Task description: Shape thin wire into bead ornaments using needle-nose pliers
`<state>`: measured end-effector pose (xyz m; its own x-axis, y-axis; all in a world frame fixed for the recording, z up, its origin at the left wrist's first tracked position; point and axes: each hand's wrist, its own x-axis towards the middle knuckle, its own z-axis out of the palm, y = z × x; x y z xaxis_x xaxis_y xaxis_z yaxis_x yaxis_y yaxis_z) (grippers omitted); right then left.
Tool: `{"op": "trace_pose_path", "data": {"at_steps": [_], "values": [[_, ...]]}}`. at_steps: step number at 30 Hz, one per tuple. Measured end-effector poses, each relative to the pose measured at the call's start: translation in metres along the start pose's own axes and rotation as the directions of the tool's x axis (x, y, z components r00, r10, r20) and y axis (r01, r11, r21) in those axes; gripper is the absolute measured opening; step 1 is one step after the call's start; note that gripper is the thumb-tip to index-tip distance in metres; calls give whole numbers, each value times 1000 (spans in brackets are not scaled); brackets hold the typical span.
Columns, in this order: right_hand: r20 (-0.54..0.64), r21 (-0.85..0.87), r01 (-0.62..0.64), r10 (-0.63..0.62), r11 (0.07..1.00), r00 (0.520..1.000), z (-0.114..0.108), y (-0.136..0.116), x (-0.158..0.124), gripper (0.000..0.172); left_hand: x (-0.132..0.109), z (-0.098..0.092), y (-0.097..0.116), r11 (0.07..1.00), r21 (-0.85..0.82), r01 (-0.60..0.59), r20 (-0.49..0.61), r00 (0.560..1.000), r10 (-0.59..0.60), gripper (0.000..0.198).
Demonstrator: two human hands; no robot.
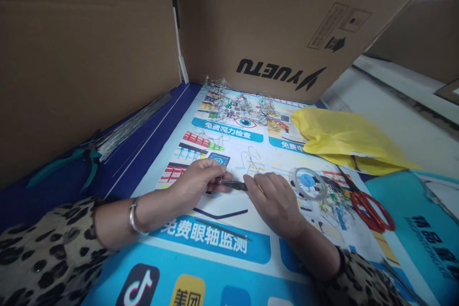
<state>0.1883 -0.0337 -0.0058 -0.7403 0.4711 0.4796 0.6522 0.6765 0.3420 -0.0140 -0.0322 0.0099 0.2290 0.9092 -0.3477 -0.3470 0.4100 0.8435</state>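
My left hand (pixel 199 179) and my right hand (pixel 274 201) meet over a printed poster (pixel 215 244) on the table. Both are closed. Between them runs a thin dark tool like small pliers or tweezers (pixel 233 184); its handle goes into my right hand and its tip points at my left fingers, which pinch a thin wire. A bent wire loop (pixel 251 155) lies just beyond the hands. A silver bangle (pixel 133 215) is on my left wrist. Both sleeves are leopard print.
Teal-handled pliers (pixel 84 160) and a bundle of straight wires (pixel 132 124) lie at the left. A heap of bent wire pieces (pixel 238 105) sits at the back. A yellow bag (pixel 344 138), a tape roll (pixel 310 182) and red scissors (pixel 369 208) are at the right. Cardboard walls (pixel 89 57) surround the space.
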Motion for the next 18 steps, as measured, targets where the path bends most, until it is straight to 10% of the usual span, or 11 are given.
{"op": "trace_pose_path", "data": {"at_steps": [18], "values": [[9, -37, 13, -13, 999, 1000, -4, 0, 0, 21, -1, 0, -1, 1000, 5, -9, 25, 1000, 9, 20]]}}
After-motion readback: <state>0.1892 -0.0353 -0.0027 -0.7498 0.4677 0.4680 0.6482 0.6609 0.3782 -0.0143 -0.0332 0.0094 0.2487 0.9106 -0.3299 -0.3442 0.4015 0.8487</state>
